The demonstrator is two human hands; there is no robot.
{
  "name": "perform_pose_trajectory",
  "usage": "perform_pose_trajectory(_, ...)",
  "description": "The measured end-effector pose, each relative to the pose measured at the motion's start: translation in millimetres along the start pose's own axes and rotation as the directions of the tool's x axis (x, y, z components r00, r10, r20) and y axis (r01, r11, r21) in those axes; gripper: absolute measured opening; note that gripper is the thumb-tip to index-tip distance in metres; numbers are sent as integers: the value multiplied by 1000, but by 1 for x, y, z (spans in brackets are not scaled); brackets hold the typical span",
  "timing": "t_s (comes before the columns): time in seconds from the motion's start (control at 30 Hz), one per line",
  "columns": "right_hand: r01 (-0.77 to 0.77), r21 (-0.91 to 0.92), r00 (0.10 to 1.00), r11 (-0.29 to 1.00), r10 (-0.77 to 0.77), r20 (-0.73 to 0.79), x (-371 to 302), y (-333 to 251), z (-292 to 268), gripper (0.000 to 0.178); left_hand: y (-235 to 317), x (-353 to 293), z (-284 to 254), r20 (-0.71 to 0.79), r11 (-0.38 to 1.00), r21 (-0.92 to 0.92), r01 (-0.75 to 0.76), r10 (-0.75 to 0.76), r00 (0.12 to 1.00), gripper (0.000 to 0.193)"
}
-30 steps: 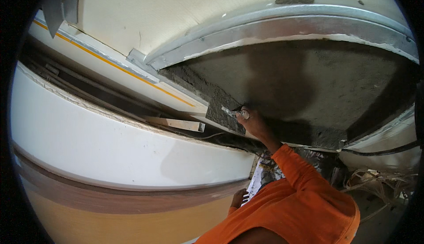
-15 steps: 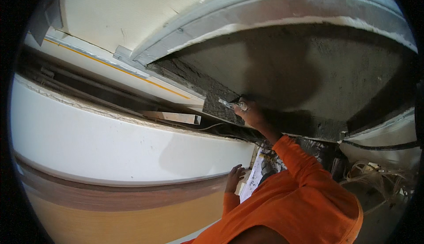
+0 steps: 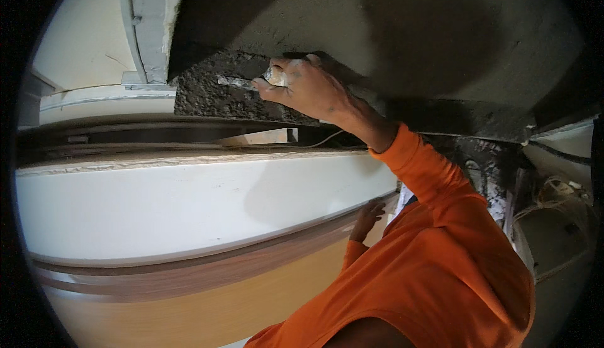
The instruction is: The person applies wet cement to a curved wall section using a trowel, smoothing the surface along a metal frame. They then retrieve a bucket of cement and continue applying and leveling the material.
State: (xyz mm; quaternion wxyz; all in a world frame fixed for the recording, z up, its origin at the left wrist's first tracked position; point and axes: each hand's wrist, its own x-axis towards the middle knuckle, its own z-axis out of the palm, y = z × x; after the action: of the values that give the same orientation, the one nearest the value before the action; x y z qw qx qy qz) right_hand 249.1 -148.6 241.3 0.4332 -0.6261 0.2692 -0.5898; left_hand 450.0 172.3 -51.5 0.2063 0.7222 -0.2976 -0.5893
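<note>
My right hand is closed round the pale, cement-smeared handle of a plastering trowel. Its blade can hardly be told from the dark mortar around it. The trowel is at the rough lower band of wet mortar, below a smoother grey plastered surface. Lower down, my left hand holds nothing, its fingers stretched out and slightly apart by the brown wood-look edge of a white panel. Whether it leans on that edge I cannot tell.
A narrow gap between wall and white panel holds cables and a metal channel piece. At the left stands a grey metal frame. A dark hose and a tangle of pale wires lie at the right.
My view has turned and come closer to the mortar. My right hand with the trowel now appears higher and further left; my left hand appears further right and higher, still by the panel.
</note>
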Motion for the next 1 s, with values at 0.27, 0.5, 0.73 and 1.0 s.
perform_pose_trajectory(0.27, 224, -43, 968, 974, -228, -108, 7, 6, 7, 57, 24, -14, -56, -10, 951, 303, -61, 67, 998, 50)
perform_pose_trajectory(0.5, 102, -5, 993, 995, -102, -62, -17, 16, 3, 56, 48, -18, -93, -54, 950, 285, -126, 147, 988, 45)
perform_pose_trajectory(0.73, -136, -73, 989, 988, 140, 47, -26, 30, -4, 67, 173, -39, -91, -35, 915, 255, -313, 332, 943, 46)
perform_pose_trajectory(1.0, -455, -117, 886, 883, 462, 40, -146, 177, -41, 69, 289, -83, -61, -36, 721, 194, -665, 683, 730, 44)
